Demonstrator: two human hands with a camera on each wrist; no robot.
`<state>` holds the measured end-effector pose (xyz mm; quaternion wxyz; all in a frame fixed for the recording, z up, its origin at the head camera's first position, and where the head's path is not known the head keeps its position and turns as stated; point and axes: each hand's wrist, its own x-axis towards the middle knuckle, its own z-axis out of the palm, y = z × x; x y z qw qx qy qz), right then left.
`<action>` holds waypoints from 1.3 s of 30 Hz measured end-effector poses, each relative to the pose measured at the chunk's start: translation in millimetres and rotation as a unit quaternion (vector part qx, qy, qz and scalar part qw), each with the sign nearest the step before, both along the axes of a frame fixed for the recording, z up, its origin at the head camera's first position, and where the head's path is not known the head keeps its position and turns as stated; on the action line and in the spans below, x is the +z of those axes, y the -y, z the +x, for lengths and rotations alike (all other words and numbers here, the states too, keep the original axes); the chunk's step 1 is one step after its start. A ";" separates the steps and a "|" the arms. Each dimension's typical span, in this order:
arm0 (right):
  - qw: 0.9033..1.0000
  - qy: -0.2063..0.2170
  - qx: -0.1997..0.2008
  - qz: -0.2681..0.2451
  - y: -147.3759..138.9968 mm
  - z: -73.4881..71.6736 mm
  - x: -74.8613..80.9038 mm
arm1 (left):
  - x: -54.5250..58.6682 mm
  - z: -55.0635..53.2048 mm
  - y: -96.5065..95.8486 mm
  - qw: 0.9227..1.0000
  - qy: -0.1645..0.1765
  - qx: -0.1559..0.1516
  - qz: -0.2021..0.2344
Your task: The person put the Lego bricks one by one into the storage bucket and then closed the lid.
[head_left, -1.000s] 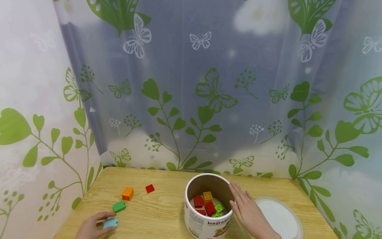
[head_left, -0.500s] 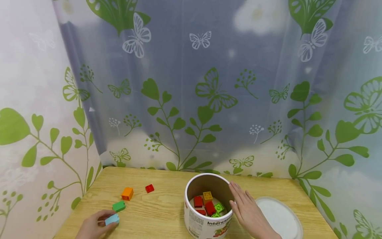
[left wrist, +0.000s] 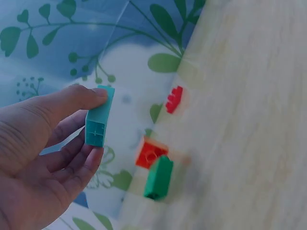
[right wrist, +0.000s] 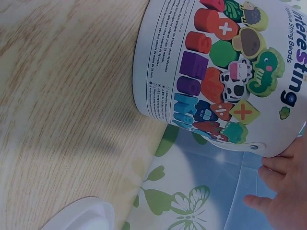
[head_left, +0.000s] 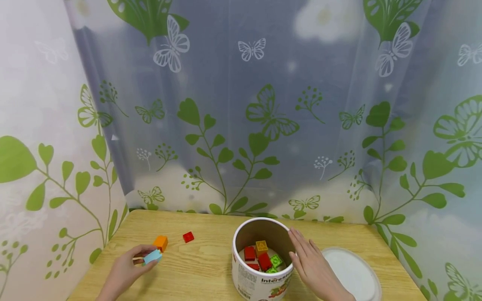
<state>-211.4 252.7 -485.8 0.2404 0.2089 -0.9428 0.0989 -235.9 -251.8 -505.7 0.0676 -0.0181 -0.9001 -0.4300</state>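
Observation:
My left hand [head_left: 129, 267] pinches a light blue toy block [head_left: 152, 256] between thumb and fingers, raised over the table's left side. In the left wrist view the blue block [left wrist: 99, 117] stands upright in the grip, apart from a green block [left wrist: 159, 178] and an orange block [left wrist: 151, 152]. The green one is hidden behind the hand in the head view. My right hand [head_left: 316, 267] lies with straight fingers against the right rim of a white bucket [head_left: 244, 278]. Inside the bucket are several red, orange and lime green blocks [head_left: 265, 261].
A small red block [head_left: 188, 237] lies beyond the orange block [head_left: 161, 242] on the wooden table [head_left: 203, 267]. To the right of the bucket a round white lid [head_left: 354, 274] lies flat. A patterned curtain [head_left: 233, 125] hangs along the table's back edge.
My left hand has lifted the light blue block off the table and carried it forward and slightly right, covering the green block. The right hand and bucket have stayed put.

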 end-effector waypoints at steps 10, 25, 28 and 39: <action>1.000 -0.007 0.001 0.005 -0.2 -1.1 0.5 | 24.7 -9.2 -25.8 0.998 -0.038 -0.033 0.026; 1.000 0.006 -0.002 -0.001 -1.2 -1.3 -1.5 | 38.8 -29.0 -70.1 0.991 -0.085 -0.089 0.057; 1.000 0.013 -0.004 -0.003 -1.2 -1.0 -1.4 | 40.9 -33.2 -80.8 0.988 -0.094 -0.107 0.063; 1.000 0.010 -0.004 -0.002 -1.0 -0.6 -0.3 | 50.6 -42.8 -125.2 0.978 -0.117 -0.161 0.066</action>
